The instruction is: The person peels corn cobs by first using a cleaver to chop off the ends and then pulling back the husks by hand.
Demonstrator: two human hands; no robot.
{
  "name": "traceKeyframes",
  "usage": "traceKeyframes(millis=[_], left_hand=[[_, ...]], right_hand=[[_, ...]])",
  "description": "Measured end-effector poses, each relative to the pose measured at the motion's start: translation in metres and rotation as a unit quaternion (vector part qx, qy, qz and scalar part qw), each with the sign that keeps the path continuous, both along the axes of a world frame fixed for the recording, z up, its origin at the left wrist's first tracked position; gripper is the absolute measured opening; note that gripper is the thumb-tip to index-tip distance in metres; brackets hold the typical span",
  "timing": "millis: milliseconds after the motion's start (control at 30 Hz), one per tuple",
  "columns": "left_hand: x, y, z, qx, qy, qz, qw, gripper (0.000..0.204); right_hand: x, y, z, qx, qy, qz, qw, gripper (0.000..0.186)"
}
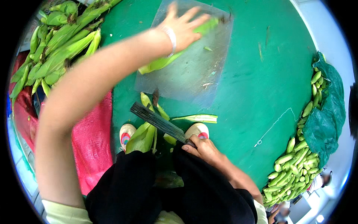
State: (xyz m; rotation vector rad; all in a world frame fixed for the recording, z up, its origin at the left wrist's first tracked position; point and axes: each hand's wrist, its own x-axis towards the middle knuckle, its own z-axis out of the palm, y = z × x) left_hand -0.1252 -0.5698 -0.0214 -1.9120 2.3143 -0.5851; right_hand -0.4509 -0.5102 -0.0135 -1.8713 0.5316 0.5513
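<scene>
A green floor (261, 100) spreads across most of the frame, with black trousers (123, 183) covering its lower middle. At the upper centre a clear sheet (194, 74) lies on the floor, scattered with a few plant bits. A stack of unpeeled corn (63, 48) fills the upper left, and a pink sack (91, 138) lies along the left below it. On the right side a heap of slim pale-green ears (291, 173) runs down to the lower right, partly covered by a dark green sack (324, 115).

A long green ear (158, 65) lies slantwise over the clear sheet. The left hand (179, 33) is above its upper part with fingers spread wide (the hand is blurred, so whether it presses on the ear I cannot tell). The right hand (207, 151), below centre, is closed around the handle of a dark-bladed knife (158, 121), whose blade points up and left, above loose green husks (141, 138) between two pale shoes (197, 130).

Smaller still, a cut strip of husk (197, 118) lies right of the blade, a thin white cord (278, 121) curves at centre right, and a white band (170, 37) circles the left wrist.
</scene>
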Motion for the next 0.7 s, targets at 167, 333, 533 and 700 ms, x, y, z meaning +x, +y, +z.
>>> traceKeyframes(millis=[167, 333, 533, 700], left_hand=[[-0.014, 0.049, -0.058, 0.132, 0.299, 0.312, 0.892, 0.087], [-0.01, 0.08, -0.02, 0.202, 0.262, 0.263, 0.906, 0.088], [-0.03, 0.131, -0.015, 0.256, 0.313, 0.283, 0.87, 0.09], [-0.025, 0.133, -0.014, 0.265, 0.321, 0.295, 0.86, 0.086]], right_hand=[[-0.032, -0.01, 0.004, -0.01, 0.035, -0.105, 0.994, 0.042], [-0.04, -0.036, 0.016, -0.104, -0.051, -0.225, 0.968, 0.034], [0.039, -0.064, -0.035, -0.044, -0.104, -0.338, 0.934, 0.044], [0.063, -0.066, -0.02, -0.053, -0.107, -0.337, 0.934, 0.046]])
